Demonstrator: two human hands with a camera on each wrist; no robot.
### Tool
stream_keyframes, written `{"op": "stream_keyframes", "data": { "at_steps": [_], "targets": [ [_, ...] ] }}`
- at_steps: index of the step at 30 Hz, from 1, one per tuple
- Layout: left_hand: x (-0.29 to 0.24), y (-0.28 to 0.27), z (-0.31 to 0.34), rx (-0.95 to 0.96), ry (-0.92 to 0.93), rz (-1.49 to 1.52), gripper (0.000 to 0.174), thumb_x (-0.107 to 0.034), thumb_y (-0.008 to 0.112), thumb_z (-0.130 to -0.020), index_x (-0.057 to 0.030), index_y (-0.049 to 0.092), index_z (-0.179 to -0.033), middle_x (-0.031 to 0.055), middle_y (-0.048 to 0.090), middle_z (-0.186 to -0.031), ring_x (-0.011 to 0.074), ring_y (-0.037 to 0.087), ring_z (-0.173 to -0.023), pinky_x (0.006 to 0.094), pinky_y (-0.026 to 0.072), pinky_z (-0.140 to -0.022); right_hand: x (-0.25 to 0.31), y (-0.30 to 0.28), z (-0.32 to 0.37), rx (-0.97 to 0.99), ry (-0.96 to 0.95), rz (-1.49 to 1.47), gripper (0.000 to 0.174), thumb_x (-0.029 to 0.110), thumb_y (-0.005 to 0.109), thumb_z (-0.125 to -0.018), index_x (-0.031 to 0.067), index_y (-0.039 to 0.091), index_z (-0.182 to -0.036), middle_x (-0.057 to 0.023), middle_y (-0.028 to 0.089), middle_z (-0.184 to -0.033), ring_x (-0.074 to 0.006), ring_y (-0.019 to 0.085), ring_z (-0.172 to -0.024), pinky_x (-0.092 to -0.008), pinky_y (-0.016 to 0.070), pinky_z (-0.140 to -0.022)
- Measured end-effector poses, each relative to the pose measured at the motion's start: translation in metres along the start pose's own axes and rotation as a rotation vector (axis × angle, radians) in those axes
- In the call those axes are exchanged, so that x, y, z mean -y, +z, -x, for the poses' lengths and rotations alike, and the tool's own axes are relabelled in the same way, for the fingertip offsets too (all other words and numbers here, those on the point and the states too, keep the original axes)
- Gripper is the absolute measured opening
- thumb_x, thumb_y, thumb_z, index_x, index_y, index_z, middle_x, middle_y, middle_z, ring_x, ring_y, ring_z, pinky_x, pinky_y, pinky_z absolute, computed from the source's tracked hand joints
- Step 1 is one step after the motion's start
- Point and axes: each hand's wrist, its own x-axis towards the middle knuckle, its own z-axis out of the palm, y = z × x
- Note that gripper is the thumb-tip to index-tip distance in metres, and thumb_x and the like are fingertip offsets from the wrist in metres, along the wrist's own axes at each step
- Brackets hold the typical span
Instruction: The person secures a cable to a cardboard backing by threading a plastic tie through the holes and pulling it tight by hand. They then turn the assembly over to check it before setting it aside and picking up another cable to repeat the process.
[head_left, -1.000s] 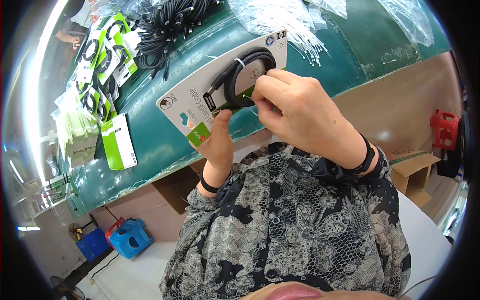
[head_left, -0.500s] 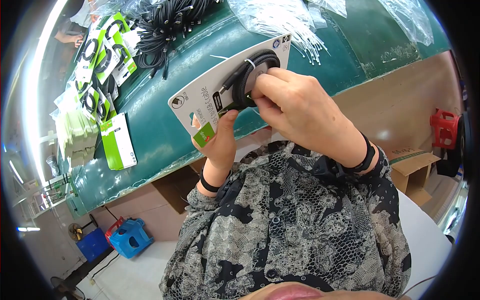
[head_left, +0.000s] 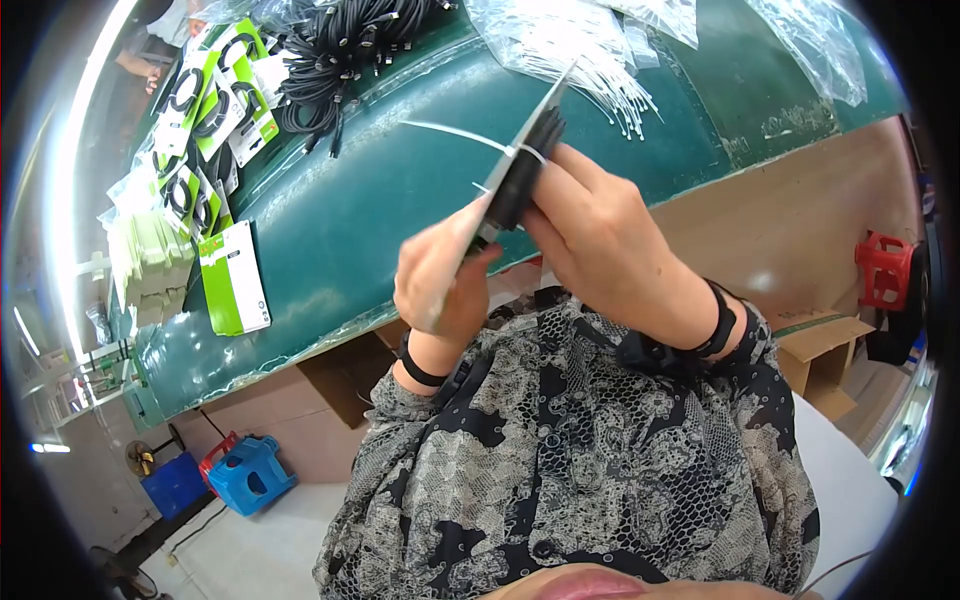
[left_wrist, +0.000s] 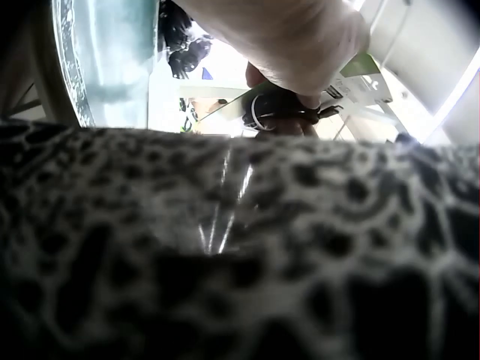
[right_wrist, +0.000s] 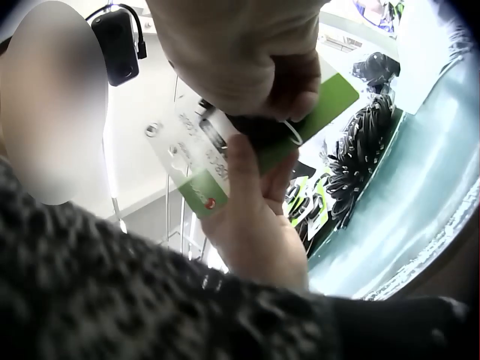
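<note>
A white and green cardboard packaging card (head_left: 522, 128) is turned almost edge-on in the head view. My left hand (head_left: 422, 265) grips its lower end, thumb on the front and fingers behind. On the front lies a coiled black braided USB-C cable (head_left: 520, 182). A white cable tie (head_left: 455, 132) loops over the coil, its long tail sticking out behind the card. My right hand (head_left: 608, 225) holds the coil against the card with curled fingers, which hide part of it. The right wrist view shows the card's green panel (right_wrist: 336, 101) and the tie's white loop (right_wrist: 297, 135).
On the green table (head_left: 330, 240), a stack of folded cards (head_left: 150, 265) and one flat card (head_left: 235, 280) lie left. Behind are carded cables (head_left: 210, 110), a heap of loose black cables (head_left: 345, 50) and a bag of white cable ties (head_left: 590, 60).
The card has turned from facing the head camera to nearly edge-on, bringing the tie's tail behind it into view. My left fingers now show behind the card; the right hand stays at the coil.
</note>
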Motion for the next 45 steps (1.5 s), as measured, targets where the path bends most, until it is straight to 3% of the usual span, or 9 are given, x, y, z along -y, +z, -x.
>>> {"op": "stream_keyframes", "data": {
  "at_steps": [5,10,15,18,21,30,33,42,45],
  "targets": [
    [-0.007,-0.005,-0.023,0.167,0.536,-0.19,0.03,-0.002,0.07,-0.076,0.0058,0.056,-0.101,0.0166,0.062,-0.09,0.0346,0.066,-0.09,0.0373,0.0591,-0.075,-0.014,0.02,0.021,-0.177,-0.038,-0.111,0.019,-0.003,0.061,-0.077,-0.0019,0.053,-0.094,-0.0153,0.055,-0.083,-0.0319,0.058,-0.069,-0.0363,0.0505,-0.061],
    [-0.005,-0.006,-0.024,0.182,0.61,-0.146,0.03,-0.002,0.071,-0.075,0.0047,0.057,-0.101,0.0169,0.061,-0.095,0.0341,0.065,-0.091,0.0354,0.0585,-0.075,-0.028,0.006,0.03,-0.195,0.126,-0.299,0.024,0.002,0.064,-0.079,-0.0014,0.056,-0.101,-0.0114,0.059,-0.095,-0.0204,0.062,-0.082,-0.0297,0.0511,-0.071],
    [0.008,-0.003,0.007,0.086,-0.03,0.492,0.032,-0.001,0.068,-0.077,0.0032,0.056,-0.106,0.0139,0.06,-0.105,0.0303,0.065,-0.09,0.0365,0.0576,-0.077,-0.088,-0.024,0.023,-0.099,0.457,-0.53,0.048,0.005,0.063,-0.084,-0.0012,0.045,-0.129,-0.013,0.057,-0.119,-0.0193,0.057,-0.102,-0.0278,0.0464,-0.087],
    [0.01,0.001,0.021,0.084,-0.459,0.735,0.033,-0.002,0.065,-0.081,0.0025,0.053,-0.112,0.012,0.059,-0.11,0.028,0.065,-0.091,0.0379,0.0569,-0.079,-0.081,-0.016,0.01,0.235,-0.065,-0.935,0.05,0.005,0.066,-0.083,-0.0002,0.046,-0.128,-0.0112,0.054,-0.123,-0.0194,0.054,-0.108,-0.0284,0.0447,-0.091],
    [0.003,0.017,0.012,-0.092,-0.744,1.141,0.033,-0.005,0.058,-0.088,0.0011,0.048,-0.12,0.0117,0.059,-0.111,0.0252,0.064,-0.093,0.0403,0.0563,-0.081,-0.106,-0.004,0.085,0.199,0.151,-0.551,0.051,0.005,0.067,-0.081,0.0003,0.047,-0.127,-0.0099,0.052,-0.127,-0.0181,0.051,-0.112,-0.029,0.044,-0.093],
    [0.005,0.024,0.005,-0.087,-0.79,1.117,0.033,-0.013,0.053,-0.094,0.0007,0.046,-0.123,0.0126,0.059,-0.113,0.0246,0.063,-0.097,0.0401,0.0567,-0.081,-0.076,0.014,0.039,0.012,0.245,-0.936,0.044,0.013,0.069,-0.081,0.0008,0.054,-0.121,-0.0097,0.058,-0.116,-0.0163,0.056,-0.102,-0.0266,0.0477,-0.086],
    [0.005,0.026,0.006,-0.084,-0.846,1.134,0.034,-0.014,0.054,-0.094,0.0005,0.046,-0.123,0.0129,0.059,-0.113,0.0248,0.063,-0.097,0.0404,0.057,-0.081,-0.095,0.032,0.045,-0.094,0.338,-1.403,0.041,0.01,0.067,-0.083,0.0005,0.054,-0.12,-0.0095,0.058,-0.116,-0.0164,0.056,-0.103,-0.0275,0.0482,-0.083],
    [0.006,0.031,0.009,-0.05,-0.879,1.179,0.035,-0.014,0.054,-0.093,-0.0001,0.045,-0.124,0.0126,0.059,-0.113,0.0253,0.064,-0.097,0.0396,0.0575,-0.079,-0.108,0.02,0.088,0.074,0.504,-0.731,0.032,0.008,0.064,-0.084,0.0002,0.056,-0.114,-0.0104,0.061,-0.105,-0.0186,0.059,-0.093,-0.0299,0.0489,-0.078],
    [0.015,0.026,0.009,-0.089,-0.933,1.2,0.034,-0.014,0.056,-0.093,-0.0009,0.046,-0.123,0.012,0.06,-0.111,0.0252,0.064,-0.096,0.0395,0.0571,-0.08,-0.11,0.038,0.049,-0.081,0.262,-0.682,0.028,0.009,0.063,-0.085,-0.0003,0.057,-0.11,-0.0096,0.062,-0.101,-0.0193,0.059,-0.089,-0.0301,0.0484,-0.077]
  ]
}}
